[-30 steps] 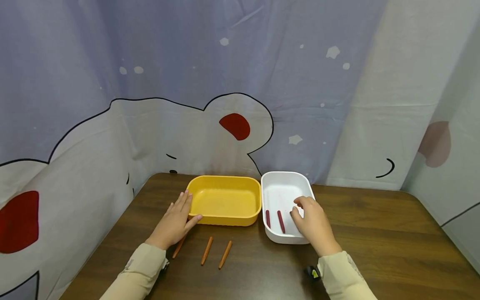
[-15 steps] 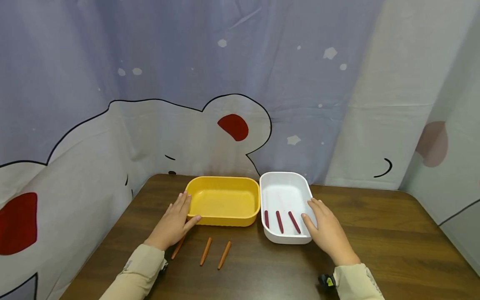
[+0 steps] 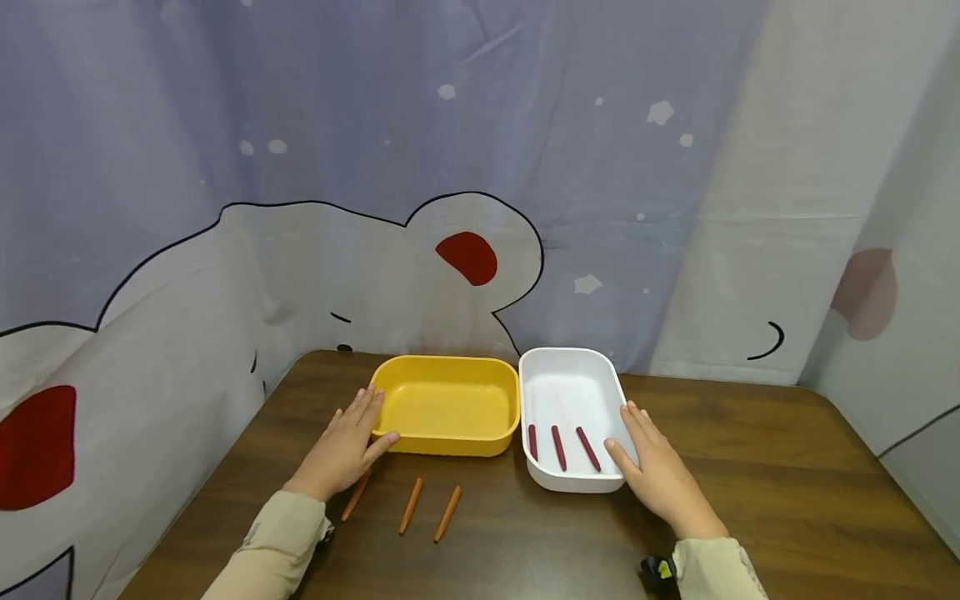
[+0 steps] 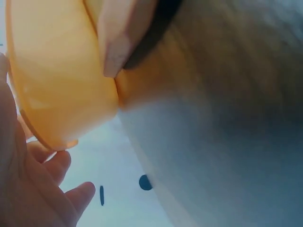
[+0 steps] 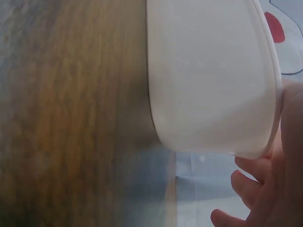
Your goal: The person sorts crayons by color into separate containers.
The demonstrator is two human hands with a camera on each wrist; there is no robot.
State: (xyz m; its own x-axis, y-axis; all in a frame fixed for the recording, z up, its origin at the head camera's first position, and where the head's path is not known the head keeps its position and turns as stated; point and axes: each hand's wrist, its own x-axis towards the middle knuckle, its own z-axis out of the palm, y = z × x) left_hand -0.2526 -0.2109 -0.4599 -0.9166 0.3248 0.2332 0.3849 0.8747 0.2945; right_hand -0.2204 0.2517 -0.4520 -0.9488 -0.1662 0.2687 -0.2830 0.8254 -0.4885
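Note:
My left hand [image 3: 341, 450] rests on the left end of the yellow tray [image 3: 450, 447], its fingers extended along the rim and thumb at the front corner. On the other side, my right hand [image 3: 660, 475] lies against the right rim of the white tray [image 3: 573, 482], fingers straight and thumb at the near corner. Inside the white tray lie three dark red crayon-like sticks [image 3: 558, 447], apart from each other. In the left wrist view, fingertips [image 4: 81, 195] reach past the yellow rim; the right wrist view has fingertips [image 5: 246, 184] beyond the white rim.
Three orange-brown crayon-like sticks [image 3: 411, 506] lie on the wooden table [image 3: 780, 467] in front of the yellow tray, the leftmost near my left wrist. The trays stand side by side near the back edge. A printed curtain [image 3: 600, 167] hangs behind.
My right hand has let go of the third red stick, left it in the white tray, and moved right onto that tray's rim. My left hand has stayed on the yellow tray.

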